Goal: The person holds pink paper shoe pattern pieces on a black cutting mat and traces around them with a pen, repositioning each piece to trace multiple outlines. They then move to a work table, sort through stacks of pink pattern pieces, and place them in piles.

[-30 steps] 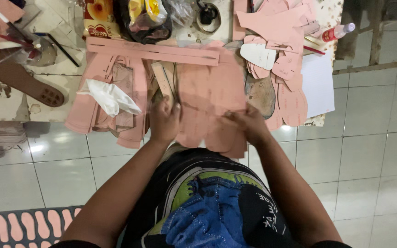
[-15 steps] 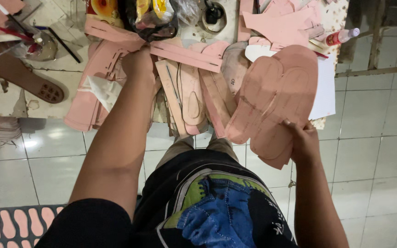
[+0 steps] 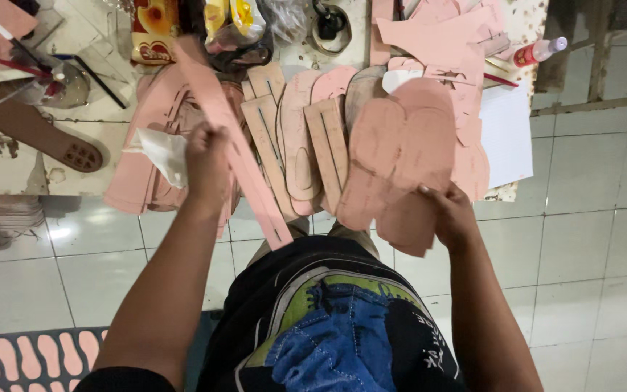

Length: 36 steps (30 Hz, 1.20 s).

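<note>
left hand (image 3: pixel 208 156) grips long pink strip (image 3: pixel 234 145) | right hand (image 3: pixel 450 214) clasps pink sole stack (image 3: pixel 400 156) | best kept fanned flat, edges aligned, above table (image 3: pixel 9 170)

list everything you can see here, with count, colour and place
long strip: one, pink, held up by the left hand
sole-shaped sheets: a stack, pink, in the right hand
slotted patterns: several, pink and tan, fanned on the bench edge
white rag: one, beside the left hand
brown sole: one, bench left
glue bottle: one, white with red, bench top right
white sheet: one, bench right
floor tiles: white, below
left hand: grips the strip
right hand: grips the stack
</note>
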Each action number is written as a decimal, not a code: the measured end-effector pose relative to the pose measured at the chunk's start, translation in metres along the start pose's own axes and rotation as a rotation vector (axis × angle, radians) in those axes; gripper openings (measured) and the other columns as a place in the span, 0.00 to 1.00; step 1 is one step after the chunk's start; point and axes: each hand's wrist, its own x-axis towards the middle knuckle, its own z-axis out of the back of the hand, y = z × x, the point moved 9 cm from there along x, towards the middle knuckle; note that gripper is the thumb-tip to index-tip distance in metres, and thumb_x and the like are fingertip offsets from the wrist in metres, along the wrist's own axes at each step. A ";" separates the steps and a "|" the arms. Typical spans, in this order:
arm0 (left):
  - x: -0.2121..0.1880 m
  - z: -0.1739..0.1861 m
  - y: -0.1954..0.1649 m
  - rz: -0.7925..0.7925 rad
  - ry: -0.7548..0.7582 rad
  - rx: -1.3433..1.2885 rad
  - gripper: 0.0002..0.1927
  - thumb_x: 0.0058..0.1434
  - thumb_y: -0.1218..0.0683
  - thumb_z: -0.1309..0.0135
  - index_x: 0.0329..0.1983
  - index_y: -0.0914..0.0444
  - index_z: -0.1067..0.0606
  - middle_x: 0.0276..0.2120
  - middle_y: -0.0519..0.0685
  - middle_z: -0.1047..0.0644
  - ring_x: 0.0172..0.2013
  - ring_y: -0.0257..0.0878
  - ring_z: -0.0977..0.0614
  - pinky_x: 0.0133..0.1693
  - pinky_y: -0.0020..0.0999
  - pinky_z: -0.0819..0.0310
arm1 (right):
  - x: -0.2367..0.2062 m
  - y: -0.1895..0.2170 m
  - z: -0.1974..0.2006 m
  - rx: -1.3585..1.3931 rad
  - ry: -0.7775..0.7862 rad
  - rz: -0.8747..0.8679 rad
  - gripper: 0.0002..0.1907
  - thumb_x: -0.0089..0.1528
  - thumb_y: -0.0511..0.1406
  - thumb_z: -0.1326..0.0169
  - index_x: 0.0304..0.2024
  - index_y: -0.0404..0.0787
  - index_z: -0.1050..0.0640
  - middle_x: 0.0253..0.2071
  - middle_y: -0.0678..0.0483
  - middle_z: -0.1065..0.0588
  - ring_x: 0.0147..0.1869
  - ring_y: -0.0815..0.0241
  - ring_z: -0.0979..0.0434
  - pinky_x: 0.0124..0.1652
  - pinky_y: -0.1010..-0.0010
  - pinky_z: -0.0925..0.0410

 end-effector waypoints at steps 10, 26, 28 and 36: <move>-0.039 -0.031 0.059 0.143 0.071 -0.163 0.09 0.71 0.56 0.45 0.47 0.68 0.26 0.34 0.47 0.22 0.30 0.33 0.27 0.33 0.28 0.30 | 0.012 0.024 -0.047 -0.071 0.159 0.040 0.21 0.64 0.34 0.42 0.57 0.33 0.27 0.47 0.49 0.20 0.47 0.59 0.19 0.45 0.66 0.24; -0.057 -0.107 0.025 -0.470 0.128 0.924 0.34 0.58 0.62 0.45 0.69 0.66 0.36 0.55 0.63 0.29 0.54 0.61 0.24 0.55 0.50 0.28 | 0.002 0.003 -0.056 0.001 0.168 -0.087 0.21 0.63 0.34 0.42 0.58 0.34 0.27 0.47 0.47 0.20 0.47 0.57 0.18 0.46 0.63 0.23; -0.055 -0.106 0.025 -0.457 0.097 0.838 0.33 0.57 0.63 0.45 0.68 0.66 0.36 0.58 0.64 0.30 0.56 0.62 0.25 0.54 0.49 0.27 | -0.001 0.000 -0.059 0.068 0.189 -0.095 0.21 0.63 0.35 0.42 0.58 0.34 0.26 0.47 0.47 0.20 0.48 0.57 0.18 0.47 0.64 0.23; -0.037 -0.103 0.043 -0.096 0.092 0.677 0.23 0.57 0.58 0.42 0.56 0.65 0.31 0.46 0.57 0.21 0.45 0.50 0.16 0.47 0.43 0.23 | 0.000 0.003 -0.053 0.134 0.209 -0.139 0.22 0.64 0.34 0.44 0.60 0.35 0.28 0.49 0.47 0.21 0.48 0.58 0.18 0.47 0.64 0.23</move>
